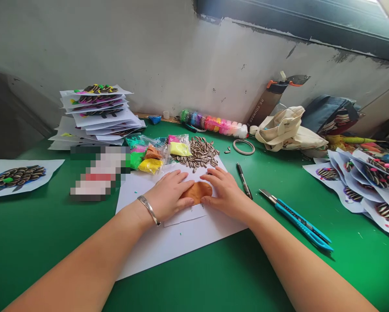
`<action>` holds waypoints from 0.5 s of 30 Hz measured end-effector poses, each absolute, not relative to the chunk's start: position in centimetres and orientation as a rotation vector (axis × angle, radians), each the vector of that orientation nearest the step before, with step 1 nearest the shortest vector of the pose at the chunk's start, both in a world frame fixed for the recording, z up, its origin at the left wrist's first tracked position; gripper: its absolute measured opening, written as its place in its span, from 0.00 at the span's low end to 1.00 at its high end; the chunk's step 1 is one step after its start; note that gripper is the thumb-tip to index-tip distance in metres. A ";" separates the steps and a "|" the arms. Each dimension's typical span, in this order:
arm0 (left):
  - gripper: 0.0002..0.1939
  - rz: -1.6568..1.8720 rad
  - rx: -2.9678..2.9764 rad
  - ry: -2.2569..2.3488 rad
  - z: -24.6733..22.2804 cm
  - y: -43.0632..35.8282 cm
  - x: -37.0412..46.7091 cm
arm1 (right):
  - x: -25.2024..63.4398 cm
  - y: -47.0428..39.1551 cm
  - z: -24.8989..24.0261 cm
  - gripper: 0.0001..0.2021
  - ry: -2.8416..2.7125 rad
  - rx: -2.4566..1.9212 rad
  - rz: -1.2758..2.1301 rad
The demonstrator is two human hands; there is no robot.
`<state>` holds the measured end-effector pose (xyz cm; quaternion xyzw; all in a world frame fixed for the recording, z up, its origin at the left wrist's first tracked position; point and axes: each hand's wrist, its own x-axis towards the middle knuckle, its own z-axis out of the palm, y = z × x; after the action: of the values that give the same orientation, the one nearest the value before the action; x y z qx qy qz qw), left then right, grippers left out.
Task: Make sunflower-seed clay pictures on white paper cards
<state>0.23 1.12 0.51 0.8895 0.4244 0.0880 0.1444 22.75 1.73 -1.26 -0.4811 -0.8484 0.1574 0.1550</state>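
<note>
A flattened piece of orange-brown modelling clay (198, 192) lies on a small white paper (181, 219) in front of me. Its left edge is touched by my left hand (169, 194), which has a silver bracelet at the wrist; the thumb and forefinger are spread along the clay. On the opposite side my right hand (226, 193) rests with fingers apart, thumb at the clay's lower right edge. Short drawn lines show below the clay. Under the small paper is a larger white sheet (149, 251). Just beyond my fingers is a pile of striped sunflower seeds (199, 151).
A black pen (244, 180) and a blue utility knife (296, 221), blade out, lie to the right. Bagged coloured clay (150, 165) sits behind my left hand. Stacked seed pictures (98, 115) stand at left, with more pictures (353, 195) at right. A tape roll (244, 147) lies behind.
</note>
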 end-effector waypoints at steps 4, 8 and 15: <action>0.16 0.243 2.569 1.224 0.4 1.1 0.1 | 23.0 1.8 -1.1 0.28 -2.377 -1.435 0.456; 0.16 0.256 2.565 1.222 0.3 1.1 0.1 | 23.0 1.9 -1.0 0.28 -2.403 -1.485 0.392; 0.15 0.245 2.547 1.220 0.6 1.1 0.2 | 22.6 1.7 -1.0 0.30 -2.431 -1.505 0.359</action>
<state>0.19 1.09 0.58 0.8880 0.4254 0.0854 0.1526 22.58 1.68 -0.98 -0.5180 -0.8365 0.1236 0.1295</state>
